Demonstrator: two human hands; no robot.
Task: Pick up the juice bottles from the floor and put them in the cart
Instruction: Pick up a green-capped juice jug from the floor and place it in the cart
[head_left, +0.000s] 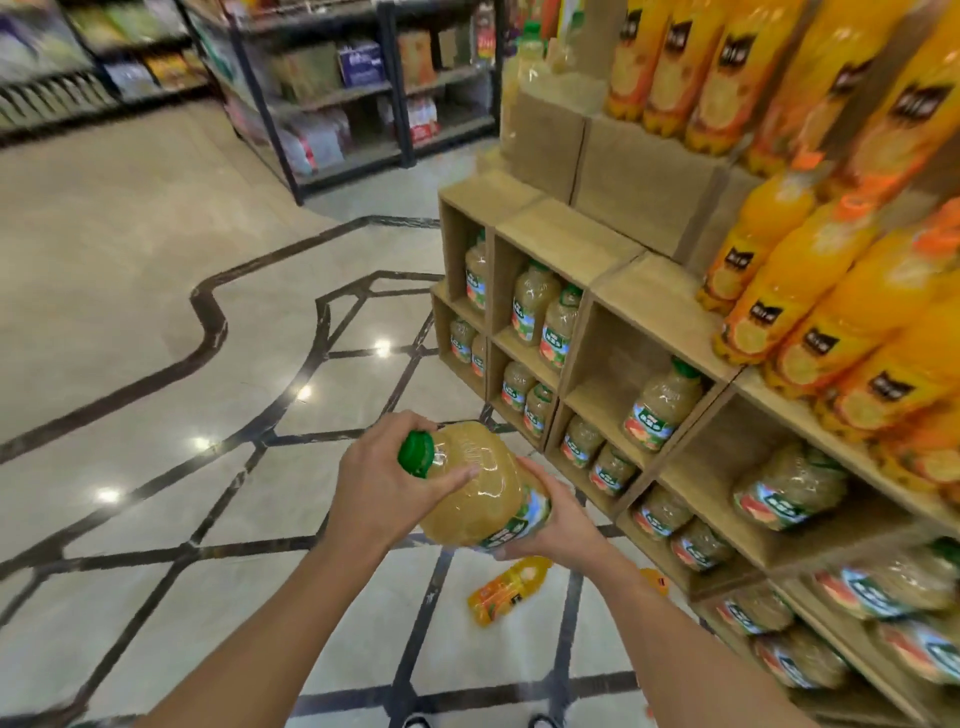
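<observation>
A large pale-yellow juice bottle (480, 493) with a green cap is held tilted above the floor, cap toward the upper left. My left hand (384, 478) grips its neck and shoulder, thumb lying across the bottle. My right hand (558, 525) cups its base from below, fingers curled round the labelled end. A small orange juice bottle (506, 590) lies on its side on the floor just below. Another orange piece (655, 581) shows behind my right forearm. No cart is in view.
Wooden crate shelves (613, 291) filled with pale juice bottles stand to the right, with orange juice bottles (831, 322) stacked on top. Dark metal store shelves (332, 104) stand at the back. Tiled floor (156, 338) stretches to the left. My shoes (478, 721) show at the bottom edge.
</observation>
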